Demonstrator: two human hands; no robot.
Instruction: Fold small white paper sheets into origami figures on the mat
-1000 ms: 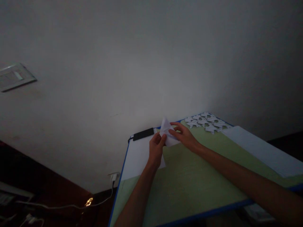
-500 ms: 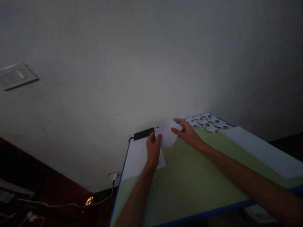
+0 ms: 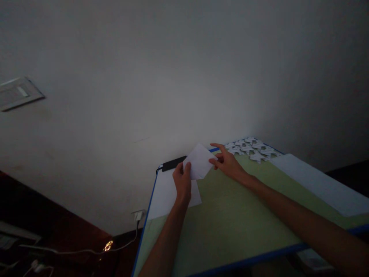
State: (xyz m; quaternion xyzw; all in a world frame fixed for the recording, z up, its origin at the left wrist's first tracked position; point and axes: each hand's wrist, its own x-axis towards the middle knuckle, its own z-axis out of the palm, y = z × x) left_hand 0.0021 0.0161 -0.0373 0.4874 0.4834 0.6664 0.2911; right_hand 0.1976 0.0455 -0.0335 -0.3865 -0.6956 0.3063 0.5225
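Observation:
A small white sheet of paper [image 3: 199,161], turned corner-up with faint creases, is held above the far side of the table. My left hand [image 3: 182,180] pinches its left corner between thumb and fingers. At the right corner, my right hand [image 3: 226,161] grips the paper between thumb and fingers, with the index finger stretched out above. Beneath my left hand lies white paper [image 3: 161,200] on the tabletop. Several folded white paper shapes [image 3: 256,149] with pointed ends are grouped at the far right corner.
The pale green table [image 3: 225,231] has a blue edge and stands against a grey wall [image 3: 173,77]. A black flat object [image 3: 173,164] lies at its far left. A long white sheet [image 3: 319,182] covers the right side. A plug [image 3: 138,216] with a white cable sits in the wall.
The paper has turned to a flatter, diamond-like position between my hands. My left hand has shifted slightly left; my right hand stays near the right corner.

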